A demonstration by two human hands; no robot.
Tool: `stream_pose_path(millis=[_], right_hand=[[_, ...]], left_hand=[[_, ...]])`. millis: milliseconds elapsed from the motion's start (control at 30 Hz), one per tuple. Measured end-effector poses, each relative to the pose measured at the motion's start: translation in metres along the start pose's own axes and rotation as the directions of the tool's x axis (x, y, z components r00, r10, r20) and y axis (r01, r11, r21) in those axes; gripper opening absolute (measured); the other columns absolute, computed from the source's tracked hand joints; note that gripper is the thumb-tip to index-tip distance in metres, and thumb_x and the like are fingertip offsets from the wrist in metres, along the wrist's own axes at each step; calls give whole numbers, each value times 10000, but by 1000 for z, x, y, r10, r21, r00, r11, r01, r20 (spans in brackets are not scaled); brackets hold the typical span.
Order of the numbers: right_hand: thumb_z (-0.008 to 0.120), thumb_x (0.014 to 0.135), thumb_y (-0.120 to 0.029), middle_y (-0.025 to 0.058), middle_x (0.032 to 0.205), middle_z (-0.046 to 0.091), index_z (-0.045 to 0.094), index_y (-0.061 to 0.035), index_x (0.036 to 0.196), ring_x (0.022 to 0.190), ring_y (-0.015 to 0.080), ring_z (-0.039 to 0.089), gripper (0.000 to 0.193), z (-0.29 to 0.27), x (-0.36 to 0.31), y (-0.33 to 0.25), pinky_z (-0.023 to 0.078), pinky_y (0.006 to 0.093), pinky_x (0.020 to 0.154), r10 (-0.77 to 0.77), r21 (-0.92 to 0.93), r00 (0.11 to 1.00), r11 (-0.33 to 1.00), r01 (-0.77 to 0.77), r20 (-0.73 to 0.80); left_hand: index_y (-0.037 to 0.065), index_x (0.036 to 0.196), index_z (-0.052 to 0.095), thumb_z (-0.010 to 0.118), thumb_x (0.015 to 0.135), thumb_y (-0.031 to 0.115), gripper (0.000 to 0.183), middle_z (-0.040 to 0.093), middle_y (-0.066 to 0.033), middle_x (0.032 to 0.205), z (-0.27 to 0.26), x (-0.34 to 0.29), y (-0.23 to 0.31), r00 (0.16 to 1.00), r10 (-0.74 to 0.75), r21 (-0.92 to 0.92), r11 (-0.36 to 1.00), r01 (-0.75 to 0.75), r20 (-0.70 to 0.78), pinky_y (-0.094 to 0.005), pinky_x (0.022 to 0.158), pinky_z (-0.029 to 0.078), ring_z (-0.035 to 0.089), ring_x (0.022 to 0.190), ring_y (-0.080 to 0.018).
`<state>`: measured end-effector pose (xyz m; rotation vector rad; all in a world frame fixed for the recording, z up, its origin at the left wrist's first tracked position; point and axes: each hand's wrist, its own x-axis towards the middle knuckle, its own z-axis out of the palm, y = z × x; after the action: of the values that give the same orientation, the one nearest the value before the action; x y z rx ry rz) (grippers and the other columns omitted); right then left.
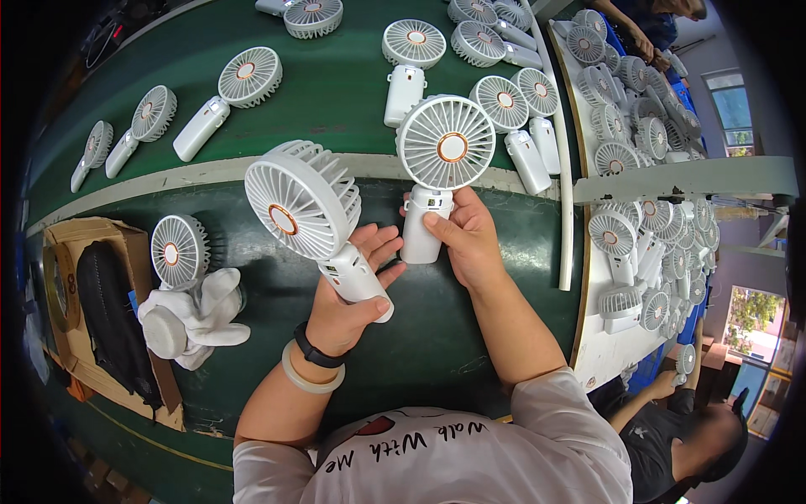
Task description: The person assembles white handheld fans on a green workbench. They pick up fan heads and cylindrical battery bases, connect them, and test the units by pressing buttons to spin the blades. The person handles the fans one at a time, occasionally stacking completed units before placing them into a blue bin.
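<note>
My left hand (346, 290) is closed round the handle of a white handheld fan (309, 200), whose round grille with an orange centre ring tilts to the left. In my right hand (472, 239) is a second white handheld fan (446, 144), held upright, its grille facing me and my thumb on the front of the handle. A small dark display shows at the top of each handle. The two fans are side by side above the dark green table and do not touch. The fingers behind the right-hand fan are partly hidden.
Several white fans (252, 77) lie on the green belt (319, 101) beyond a pale rail. At left are a cardboard box (164, 378) with a black pouch, another fan (178, 252) and white gloves (206, 315). Many fans crowd a white table (600, 336) at right, where two people work.
</note>
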<state>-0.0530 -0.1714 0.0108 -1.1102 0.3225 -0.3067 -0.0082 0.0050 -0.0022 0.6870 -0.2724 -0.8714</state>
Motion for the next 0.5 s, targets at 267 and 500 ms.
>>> stream_pose_path(millis=[267,500], right_hand=[[624,811,-97,150,1080,596,454,5,1175,981,215,597,415,2,-3,-7,479,351,853,-7,33,1000,999,7,-10],[619,828,-262,147,1197,417,594,-43,1084,1097,249,456,338,11,-6,-17,356,362,947,-400,-610,851,594,524,341]], left_hand=[[115,1371,282,714,645,58,846,354,-139,1363,2,-2,4,1000,-8,15,1000,8,-11,-462,1029,315,356,1265,-292],[51,1366,258,750,610,172,910,441,-94,1244,10,0,14,998,-42,-26,999,41,-44,-367,948,408,479,1131,-236]])
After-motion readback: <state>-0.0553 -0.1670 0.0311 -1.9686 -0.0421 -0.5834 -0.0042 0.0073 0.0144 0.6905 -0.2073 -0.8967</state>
